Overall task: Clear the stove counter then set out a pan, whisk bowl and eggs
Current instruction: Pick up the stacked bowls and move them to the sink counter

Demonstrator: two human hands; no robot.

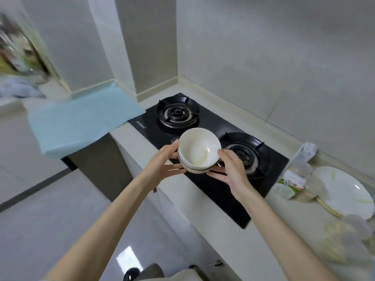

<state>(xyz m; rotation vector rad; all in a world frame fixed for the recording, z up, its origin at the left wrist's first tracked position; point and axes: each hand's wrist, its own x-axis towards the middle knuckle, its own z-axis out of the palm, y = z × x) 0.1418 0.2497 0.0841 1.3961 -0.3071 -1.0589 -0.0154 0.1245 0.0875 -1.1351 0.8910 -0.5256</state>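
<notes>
A small stack of white bowls point(197, 148) is lifted above the front edge of the black two-burner gas stove point(211, 185). The top bowl is smeared with a yellowish residue. My left hand point(164, 163) grips the stack from the left, thumb on the rim and fingers beneath. My right hand point(231, 171) grips it from the right, thumb at the rim and fingers under the base. Both burners, the far burner point(177, 113) and the near burner point(243, 152), are bare. No pan, whisk or eggs are in view.
On the counter right of the stove lie a dirty white plate point(345, 191), plastic bags of food point(292, 183), a small carton point(307, 152) and chopsticks point(328, 208). A light blue cloth point(81, 120) covers the counter to the left. Grey floor lies below left.
</notes>
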